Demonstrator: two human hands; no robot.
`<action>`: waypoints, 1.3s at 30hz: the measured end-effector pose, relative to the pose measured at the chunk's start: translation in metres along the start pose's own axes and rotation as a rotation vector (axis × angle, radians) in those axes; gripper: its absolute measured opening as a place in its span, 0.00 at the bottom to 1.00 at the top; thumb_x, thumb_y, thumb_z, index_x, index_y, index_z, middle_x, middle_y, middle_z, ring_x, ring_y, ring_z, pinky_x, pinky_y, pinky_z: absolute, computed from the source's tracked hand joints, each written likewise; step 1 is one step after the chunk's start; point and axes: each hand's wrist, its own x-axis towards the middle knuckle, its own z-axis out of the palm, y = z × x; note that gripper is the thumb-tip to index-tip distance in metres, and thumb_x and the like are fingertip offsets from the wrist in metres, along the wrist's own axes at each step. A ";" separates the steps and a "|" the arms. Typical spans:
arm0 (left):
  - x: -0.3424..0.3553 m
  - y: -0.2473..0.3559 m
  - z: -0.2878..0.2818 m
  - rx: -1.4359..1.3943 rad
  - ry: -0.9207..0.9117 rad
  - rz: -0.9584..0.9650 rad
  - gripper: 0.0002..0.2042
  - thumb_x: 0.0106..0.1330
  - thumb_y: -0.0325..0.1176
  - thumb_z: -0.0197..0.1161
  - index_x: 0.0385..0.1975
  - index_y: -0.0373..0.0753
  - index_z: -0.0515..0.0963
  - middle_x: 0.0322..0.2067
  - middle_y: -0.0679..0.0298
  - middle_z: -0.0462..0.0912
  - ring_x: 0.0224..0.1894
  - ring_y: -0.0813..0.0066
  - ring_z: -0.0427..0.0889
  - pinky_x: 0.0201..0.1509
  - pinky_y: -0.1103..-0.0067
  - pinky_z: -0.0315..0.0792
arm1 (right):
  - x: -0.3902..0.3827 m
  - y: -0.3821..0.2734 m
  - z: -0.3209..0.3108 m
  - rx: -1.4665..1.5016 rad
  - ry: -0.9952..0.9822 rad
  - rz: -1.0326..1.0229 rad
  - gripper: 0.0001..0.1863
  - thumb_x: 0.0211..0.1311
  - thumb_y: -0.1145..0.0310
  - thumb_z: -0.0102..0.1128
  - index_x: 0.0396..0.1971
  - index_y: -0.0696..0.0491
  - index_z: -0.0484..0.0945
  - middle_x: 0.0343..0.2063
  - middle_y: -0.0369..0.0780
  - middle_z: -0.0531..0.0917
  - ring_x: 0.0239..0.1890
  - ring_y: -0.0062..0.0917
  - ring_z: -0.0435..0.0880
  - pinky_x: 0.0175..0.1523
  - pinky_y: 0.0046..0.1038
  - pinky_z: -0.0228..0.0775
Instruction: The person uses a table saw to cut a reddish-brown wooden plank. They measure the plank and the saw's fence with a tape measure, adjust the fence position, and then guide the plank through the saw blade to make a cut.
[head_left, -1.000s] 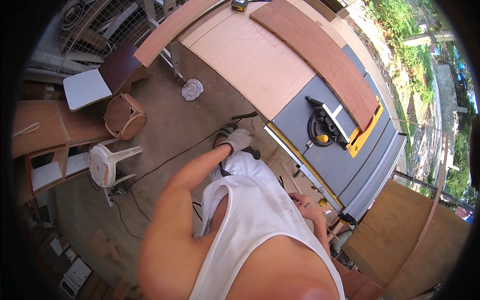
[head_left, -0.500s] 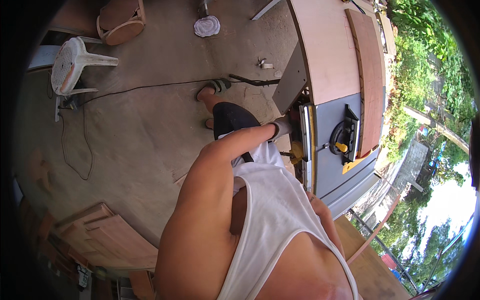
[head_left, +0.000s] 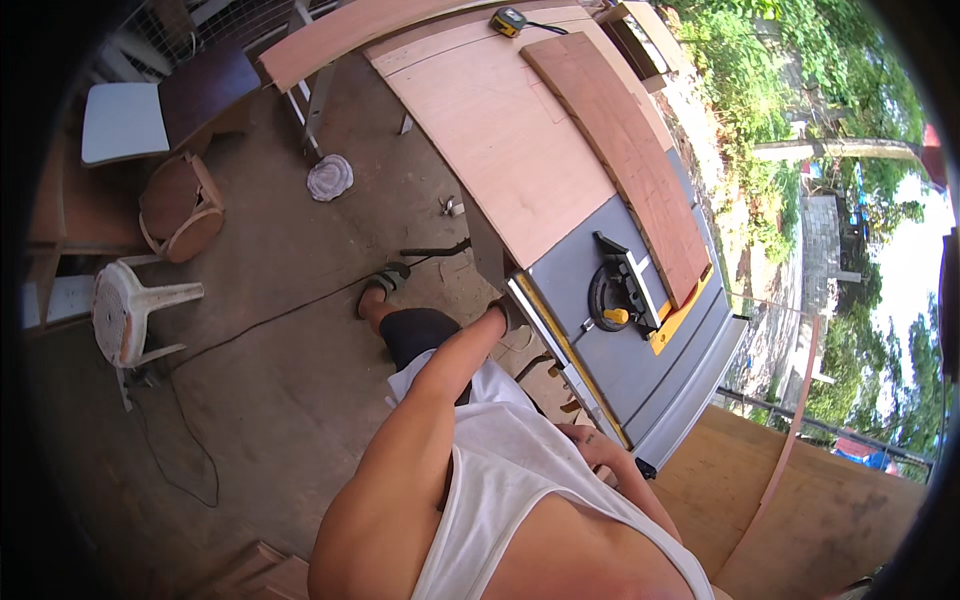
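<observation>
My left hand, in a grey glove, is by the near-left corner of the table saw, close to its front rail. The saw's edge hides its fingers. My right hand is low against my white shirt, beside the same rail; its fingers are mostly out of sight. On the grey saw top is a black mitre gauge with a yellow knob. A long reddish-brown board lies past the gauge, running onto the pale plywood joined to the saw table.
A yellow-black tape measure sits at the plywood's far end. White plastic stool, round wooden piece and a cord are on the floor at left. A large wooden sheet stands at right.
The view has swung so that the saw and plywood appear slanted and the tape measure shows. More of my right hand is visible; my left hand stays beside the saw.
</observation>
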 end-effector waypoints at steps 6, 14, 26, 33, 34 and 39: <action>-0.068 0.075 -0.060 1.560 0.172 -0.375 0.22 0.55 0.42 0.54 0.46 0.37 0.77 0.46 0.44 0.78 0.49 0.51 0.77 0.53 0.64 0.71 | -0.019 -0.073 -0.040 0.157 0.437 -0.329 0.19 0.62 0.72 0.52 0.54 0.54 0.73 0.44 0.44 0.81 0.43 0.36 0.81 0.48 0.30 0.72; -0.232 0.243 -0.039 0.780 0.972 0.342 0.13 0.67 0.28 0.51 0.48 0.32 0.76 0.23 0.68 0.77 0.21 0.83 0.70 0.23 0.85 0.65 | -0.165 -0.195 -0.097 1.143 0.022 -1.743 0.38 0.65 0.49 0.51 0.65 0.60 0.55 0.59 0.52 0.68 0.62 0.38 0.66 0.65 0.38 0.55; -0.112 0.417 -0.006 1.706 0.430 0.901 0.25 0.62 0.28 0.57 0.60 0.34 0.65 0.47 0.49 0.76 0.49 0.55 0.75 0.54 0.66 0.70 | -0.118 -0.260 -0.109 1.095 0.067 -2.504 0.34 0.70 0.48 0.41 0.66 0.56 0.55 0.43 0.53 0.80 0.58 0.51 0.70 0.67 0.54 0.46; -0.061 0.467 -0.014 1.981 0.137 0.952 0.27 0.58 0.34 0.61 0.59 0.34 0.65 0.52 0.47 0.73 0.55 0.51 0.70 0.60 0.64 0.64 | 0.061 -0.214 -0.121 0.750 1.575 -0.511 0.14 0.58 0.72 0.61 0.43 0.61 0.78 0.35 0.44 0.83 0.38 0.29 0.82 0.45 0.27 0.74; -0.053 0.467 -0.012 1.978 0.082 0.933 0.27 0.59 0.34 0.61 0.59 0.34 0.65 0.53 0.47 0.72 0.56 0.52 0.70 0.61 0.64 0.64 | 0.078 -0.207 -0.117 0.683 1.646 -0.457 0.13 0.56 0.73 0.61 0.42 0.61 0.78 0.33 0.44 0.83 0.37 0.31 0.82 0.44 0.28 0.74; -0.018 0.441 0.016 1.924 -0.130 1.008 0.26 0.59 0.35 0.60 0.58 0.34 0.66 0.52 0.48 0.73 0.55 0.51 0.71 0.60 0.64 0.65 | 0.094 -0.183 -0.106 0.326 1.938 -0.050 0.13 0.49 0.77 0.61 0.38 0.60 0.76 0.36 0.44 0.79 0.43 0.38 0.77 0.49 0.35 0.70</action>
